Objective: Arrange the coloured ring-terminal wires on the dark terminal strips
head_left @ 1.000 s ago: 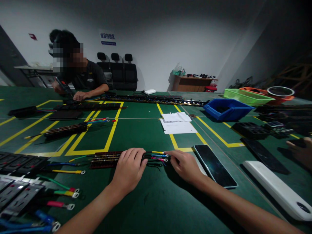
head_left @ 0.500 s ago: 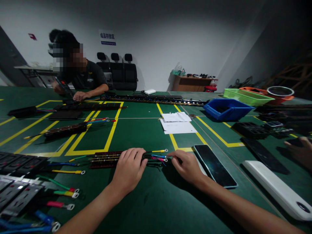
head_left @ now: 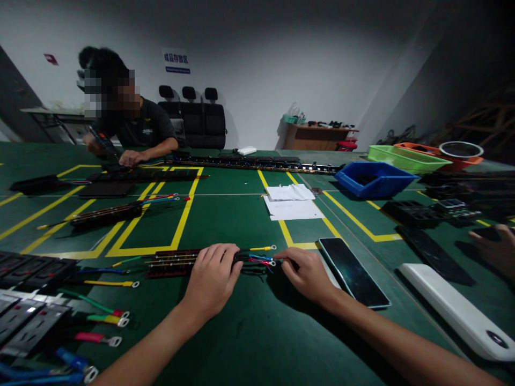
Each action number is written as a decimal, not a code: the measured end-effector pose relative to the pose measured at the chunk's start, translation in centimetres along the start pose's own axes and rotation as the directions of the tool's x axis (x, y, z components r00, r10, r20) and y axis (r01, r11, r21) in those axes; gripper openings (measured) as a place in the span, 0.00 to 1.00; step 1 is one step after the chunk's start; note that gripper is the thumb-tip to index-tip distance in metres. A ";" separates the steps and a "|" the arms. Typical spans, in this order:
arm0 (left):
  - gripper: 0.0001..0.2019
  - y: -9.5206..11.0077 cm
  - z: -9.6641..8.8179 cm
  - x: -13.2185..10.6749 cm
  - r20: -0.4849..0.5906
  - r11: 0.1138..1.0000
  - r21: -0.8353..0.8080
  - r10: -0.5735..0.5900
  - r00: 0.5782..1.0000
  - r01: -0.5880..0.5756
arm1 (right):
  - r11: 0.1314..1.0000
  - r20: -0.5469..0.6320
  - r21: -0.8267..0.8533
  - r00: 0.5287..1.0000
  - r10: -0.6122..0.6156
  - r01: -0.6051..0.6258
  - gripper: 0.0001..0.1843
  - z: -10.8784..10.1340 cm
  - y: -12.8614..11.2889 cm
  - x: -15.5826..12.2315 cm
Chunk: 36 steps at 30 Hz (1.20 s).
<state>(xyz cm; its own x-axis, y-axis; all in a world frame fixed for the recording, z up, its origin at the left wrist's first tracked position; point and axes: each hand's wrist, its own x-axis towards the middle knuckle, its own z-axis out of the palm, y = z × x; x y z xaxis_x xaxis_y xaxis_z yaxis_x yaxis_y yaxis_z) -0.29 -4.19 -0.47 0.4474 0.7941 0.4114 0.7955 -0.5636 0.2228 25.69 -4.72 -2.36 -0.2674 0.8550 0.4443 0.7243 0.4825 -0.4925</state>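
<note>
Head | left hand [head_left: 213, 279] clasps strip [head_left: 173, 262] | right hand [head_left: 308, 273] seemingly pinches wires [head_left: 262, 255] | phone [head_left: 352, 272] beside

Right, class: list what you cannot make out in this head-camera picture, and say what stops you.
Head view: where the coloured wires join the dark strip, covered by the left hand.
Head view: what the right hand pinches; its own fingers hide the grip.
Head view: the wall sign, lettering too small.
Head view: the co-worker's hand, arm cut off by the right edge.
</note>
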 end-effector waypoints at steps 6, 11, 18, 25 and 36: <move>0.14 -0.1 0.0 -0.1 0.000 1.000 0.006 0.005 1.000 -0.005 | 1.000 0.000 0.010 1.000 -0.027 0.027 0.13 0.1 0.2 0.0; 0.14 -0.1 0.0 -0.1 -0.009 1.000 0.007 0.009 1.000 -0.009 | 1.000 0.027 0.014 0.999 -0.025 0.025 0.13 0.1 0.2 0.0; 0.14 0.0 0.0 -0.1 -0.003 1.000 0.007 0.000 1.000 0.000 | 1.000 0.083 0.009 0.996 -0.010 0.009 0.13 0.1 0.1 0.1; 0.14 0.0 0.0 0.0 -0.002 1.000 0.009 0.005 1.000 -0.005 | 1.000 0.090 0.021 0.996 0.006 -0.008 0.13 0.1 0.0 0.1; 0.14 0.0 0.0 -0.1 0.001 1.000 0.006 0.003 1.000 -0.003 | 1.000 0.107 0.018 0.994 0.005 -0.007 0.13 0.0 0.0 0.2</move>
<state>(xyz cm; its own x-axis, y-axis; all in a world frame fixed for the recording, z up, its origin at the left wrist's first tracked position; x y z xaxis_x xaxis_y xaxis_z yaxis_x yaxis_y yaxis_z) -0.31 -4.22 -0.53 0.4506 0.7926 0.4108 0.7966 -0.5647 0.2157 25.67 -4.56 -2.31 -0.3303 0.8728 0.3593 0.7145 0.4799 -0.5091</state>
